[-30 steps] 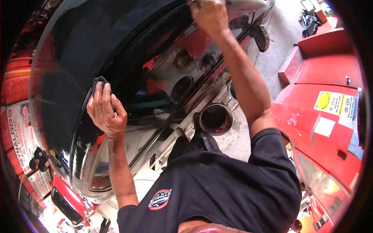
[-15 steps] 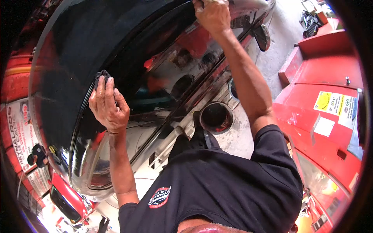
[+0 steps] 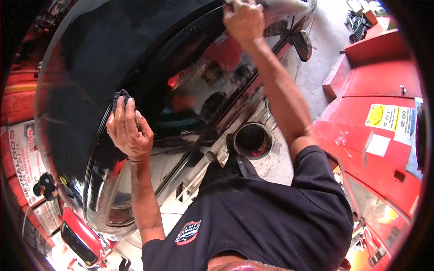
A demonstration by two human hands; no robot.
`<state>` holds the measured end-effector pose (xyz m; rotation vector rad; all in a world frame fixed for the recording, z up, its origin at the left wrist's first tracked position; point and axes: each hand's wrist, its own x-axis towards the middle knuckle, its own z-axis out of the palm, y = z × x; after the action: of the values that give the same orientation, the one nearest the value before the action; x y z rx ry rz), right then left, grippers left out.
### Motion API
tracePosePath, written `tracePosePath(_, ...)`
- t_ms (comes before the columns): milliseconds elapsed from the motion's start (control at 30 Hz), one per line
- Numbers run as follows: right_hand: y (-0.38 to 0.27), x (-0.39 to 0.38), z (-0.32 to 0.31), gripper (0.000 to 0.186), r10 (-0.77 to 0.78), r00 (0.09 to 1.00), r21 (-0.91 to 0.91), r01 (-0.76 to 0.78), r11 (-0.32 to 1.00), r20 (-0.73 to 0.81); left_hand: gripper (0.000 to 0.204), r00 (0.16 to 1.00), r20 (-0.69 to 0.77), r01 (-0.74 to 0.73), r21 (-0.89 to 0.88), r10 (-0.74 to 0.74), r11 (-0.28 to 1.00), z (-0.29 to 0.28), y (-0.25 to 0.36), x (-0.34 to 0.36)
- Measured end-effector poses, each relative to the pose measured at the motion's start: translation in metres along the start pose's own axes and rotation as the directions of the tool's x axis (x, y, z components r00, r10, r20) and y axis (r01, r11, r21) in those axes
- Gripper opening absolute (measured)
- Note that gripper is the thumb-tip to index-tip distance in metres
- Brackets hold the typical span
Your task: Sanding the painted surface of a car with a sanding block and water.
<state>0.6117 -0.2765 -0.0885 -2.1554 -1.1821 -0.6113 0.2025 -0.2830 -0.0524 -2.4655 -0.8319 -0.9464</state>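
Note:
A glossy black car [image 3: 86, 67] spans the left and middle of the head view, its roof beside its side windows [image 3: 217, 67]. My left hand [image 3: 131, 131] lies against the roof edge above the rear side window, closed on a black cloth [image 3: 121, 97] that is bunched under the fingertips. Farther off, near the top edge of the picture, my right hand [image 3: 245, 25] is at the front end of the roof edge. Its fingers are curled round something pale, mostly cut off by the frame, so I cannot make out what it is.
A dark round bucket [image 3: 252, 141] stands on the floor beside the car, near my legs. The car's side mirror [image 3: 302, 45] sticks out ahead. Red cabinets [image 3: 375, 81] line the right side. At the far left are a person in a dark cap [image 3: 45, 186] and a red car [image 3: 83, 239].
The view has shifted slightly. My left hand and its cloth sit a little lower and nearer to me, and my right hand is slightly farther left. Both remain at the roof edge.

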Motion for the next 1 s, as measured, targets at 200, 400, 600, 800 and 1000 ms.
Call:
tracePosePath(200, -0.145, -0.093, -0.051, 0.03, -0.327, 0.936, 0.374, 0.35, 0.859, -0.128, 0.032, 0.998, 0.055, 0.021, 0.031, -0.023, 0.999, -0.011, -0.008, -0.01)
tracePosePath(400, 0.004, 0.017, -0.022, 0.027, -0.184, 0.969, 0.258, 0.222, 0.94, -0.162, 0.031, 1.0, 0.013, 0.006, 0.025, -0.006, 1.0, -0.004, 0.0, -0.001)
tracePosePath(600, -0.175, -0.105, -0.069, 0.035, -0.322, 0.944, 0.277, 0.331, 0.902, -0.078, 0.031, 0.999, 0.045, 0.019, 0.048, -0.021, 0.999, -0.009, -0.009, -0.014)
tracePosePath(800, -0.049, -0.023, -0.02, 0.027, -0.424, 0.891, 0.063, 0.438, 0.897, -0.161, 0.032, 1.0, 0.023, 0.012, 0.039, -0.013, 0.999, -0.011, -0.01, -0.009)
tracePosePath(1000, -0.102, -0.056, -0.013, 0.028, -0.158, 0.976, -0.106, 0.174, 0.979, 0.149, 0.03, 0.999, 0.03, 0.011, 0.065, -0.013, 0.998, -0.004, -0.007, -0.009)
